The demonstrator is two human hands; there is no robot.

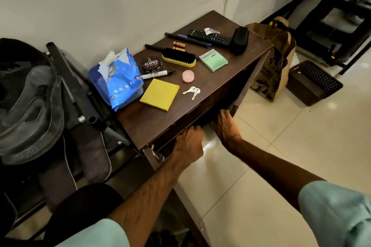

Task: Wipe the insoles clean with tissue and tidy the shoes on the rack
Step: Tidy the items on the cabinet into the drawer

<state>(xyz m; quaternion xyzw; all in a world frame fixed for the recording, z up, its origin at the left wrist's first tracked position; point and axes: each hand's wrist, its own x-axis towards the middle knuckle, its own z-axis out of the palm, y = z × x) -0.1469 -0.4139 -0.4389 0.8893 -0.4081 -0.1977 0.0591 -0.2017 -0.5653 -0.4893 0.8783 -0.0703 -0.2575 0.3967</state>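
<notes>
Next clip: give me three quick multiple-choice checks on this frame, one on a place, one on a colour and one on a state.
1. Where does the yellow pad lie?
A. in the floor basket
B. on the cabinet top, between the tissue pack and the keys
C. on the shoe rack

2. What colour is the small round jar?
A. pink
B. black
C. green

3. How does the cabinet door beside the paper bag stand?
A. shut
B. taken off
C. swung open

Key: 1 B, it lies flat on the top between those two; 2 A, its lid shows pink; 3 C, it angles outward from the cabinet.
</notes>
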